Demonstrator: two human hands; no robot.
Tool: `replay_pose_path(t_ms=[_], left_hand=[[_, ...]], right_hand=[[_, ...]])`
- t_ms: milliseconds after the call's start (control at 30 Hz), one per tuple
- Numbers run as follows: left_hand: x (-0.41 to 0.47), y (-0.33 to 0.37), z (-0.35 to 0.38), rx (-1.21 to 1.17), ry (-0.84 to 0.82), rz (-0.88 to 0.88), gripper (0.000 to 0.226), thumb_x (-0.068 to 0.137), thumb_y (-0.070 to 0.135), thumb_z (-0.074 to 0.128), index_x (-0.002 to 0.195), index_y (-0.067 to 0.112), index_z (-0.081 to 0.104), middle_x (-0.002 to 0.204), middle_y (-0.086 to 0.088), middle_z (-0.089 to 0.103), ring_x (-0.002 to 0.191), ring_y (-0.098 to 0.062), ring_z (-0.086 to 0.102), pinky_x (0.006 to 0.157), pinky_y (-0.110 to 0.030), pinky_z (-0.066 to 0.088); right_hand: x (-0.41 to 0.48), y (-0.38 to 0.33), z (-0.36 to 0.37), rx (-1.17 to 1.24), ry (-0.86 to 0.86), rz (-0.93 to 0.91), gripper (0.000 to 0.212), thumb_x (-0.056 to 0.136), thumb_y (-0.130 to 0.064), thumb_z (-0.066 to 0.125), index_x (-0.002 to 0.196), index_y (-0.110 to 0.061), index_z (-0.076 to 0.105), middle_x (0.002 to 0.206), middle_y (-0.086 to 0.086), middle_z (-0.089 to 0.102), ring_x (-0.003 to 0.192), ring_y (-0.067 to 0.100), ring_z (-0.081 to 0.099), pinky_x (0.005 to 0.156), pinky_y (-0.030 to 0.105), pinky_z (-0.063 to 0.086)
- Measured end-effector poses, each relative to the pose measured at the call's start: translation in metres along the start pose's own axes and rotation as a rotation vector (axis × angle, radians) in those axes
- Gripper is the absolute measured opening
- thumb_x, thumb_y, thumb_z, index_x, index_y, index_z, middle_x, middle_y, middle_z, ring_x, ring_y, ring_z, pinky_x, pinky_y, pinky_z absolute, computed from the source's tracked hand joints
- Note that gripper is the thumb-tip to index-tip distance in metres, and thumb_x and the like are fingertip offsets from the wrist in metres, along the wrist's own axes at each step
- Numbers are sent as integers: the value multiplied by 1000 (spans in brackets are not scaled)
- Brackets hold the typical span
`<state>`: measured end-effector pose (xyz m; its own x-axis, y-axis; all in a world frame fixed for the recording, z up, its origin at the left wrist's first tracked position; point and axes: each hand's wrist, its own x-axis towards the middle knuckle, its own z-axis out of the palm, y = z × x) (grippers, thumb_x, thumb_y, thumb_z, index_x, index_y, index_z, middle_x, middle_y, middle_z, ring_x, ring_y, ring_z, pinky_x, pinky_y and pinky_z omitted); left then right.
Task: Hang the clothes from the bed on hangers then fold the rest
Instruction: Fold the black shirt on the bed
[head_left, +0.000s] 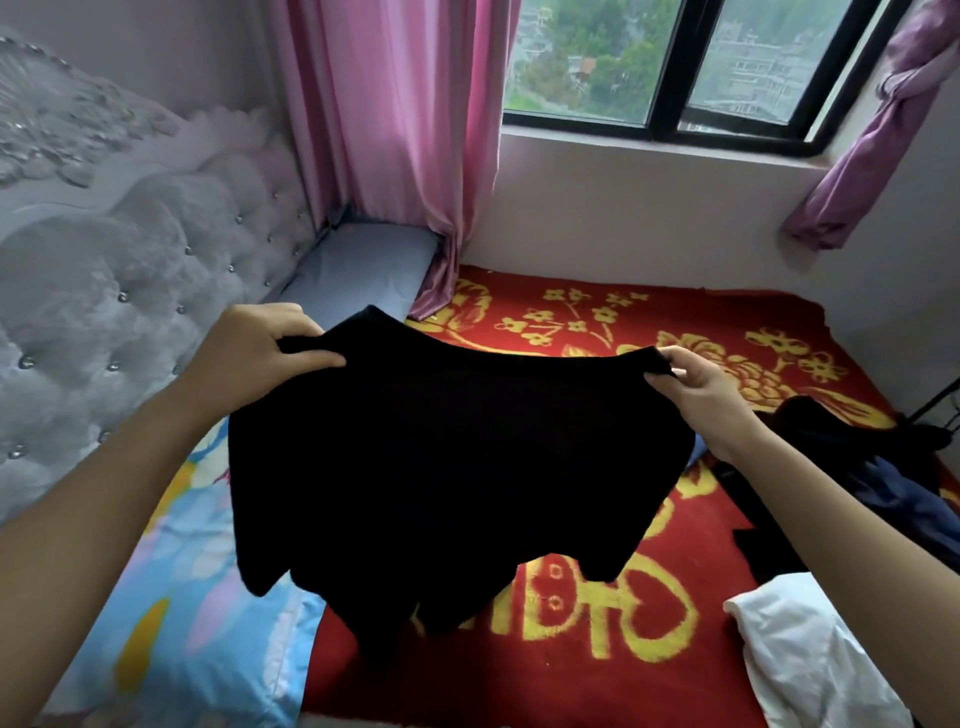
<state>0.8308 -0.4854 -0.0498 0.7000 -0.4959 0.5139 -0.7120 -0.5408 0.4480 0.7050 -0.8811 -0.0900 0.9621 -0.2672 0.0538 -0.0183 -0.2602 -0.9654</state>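
Observation:
A black garment (457, 467) hangs spread out in the air over the bed, its lower edge drooping toward the red and yellow blanket (597, 629). My left hand (254, 348) pinches its top left corner with thumb over curled fingers. Over at the top right corner my right hand (701, 384) pinches the fabric too. A pile of dark clothes (852, 457), black and navy, lies on the blanket at the right. A white garment (800, 654) lies at the lower right. No hanger is in view.
A tufted grey headboard (130, 270) stands at the left with a grey pillow (358, 270) and a blue patterned pillow (176, 597) below it. Pink curtains (395, 130) and a window (675, 62) are behind the bed.

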Motion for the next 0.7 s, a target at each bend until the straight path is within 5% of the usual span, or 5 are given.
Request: replay_pose_path(t_ms=[200,367,500,600,700], left_hand=[[16,-8,-2,-238,113,-81,28,69,-7,74,74,20,67,76,22,65,69,11,54,73,-4,40],[26,-15,26,-408,0,-311,37,71,-6,73,64,30,71,59,20,66,52,9,55,56,-2,42],[48,-15,49,-283,-2,-333,30,73,-3,73,66,25,67,58,25,63,55,13,54,59,-2,39],[82,-16,67,-96,156,-399,10,80,8,70,90,9,70,85,6,73,83,-6,63,78,-23,44],[105,5,93,163,121,-453,44,86,21,66,127,9,55,122,-16,58,114,-34,47,95,-38,36]], right_hand=[[10,-12,-19,-291,74,-233,26,80,-7,70,92,-29,65,77,-23,69,72,-7,65,61,6,47],[19,7,-30,-421,-226,55,22,77,-9,74,90,-26,69,77,-11,73,71,6,69,60,14,52],[32,13,-25,-182,-11,192,4,83,-6,67,85,-3,68,77,11,68,68,23,64,65,31,51],[43,-12,-16,75,100,179,12,84,-4,64,76,-13,63,65,0,68,58,15,65,52,22,53],[56,-45,-1,154,100,187,16,84,0,62,76,-13,61,60,-1,68,53,11,66,45,20,50]])
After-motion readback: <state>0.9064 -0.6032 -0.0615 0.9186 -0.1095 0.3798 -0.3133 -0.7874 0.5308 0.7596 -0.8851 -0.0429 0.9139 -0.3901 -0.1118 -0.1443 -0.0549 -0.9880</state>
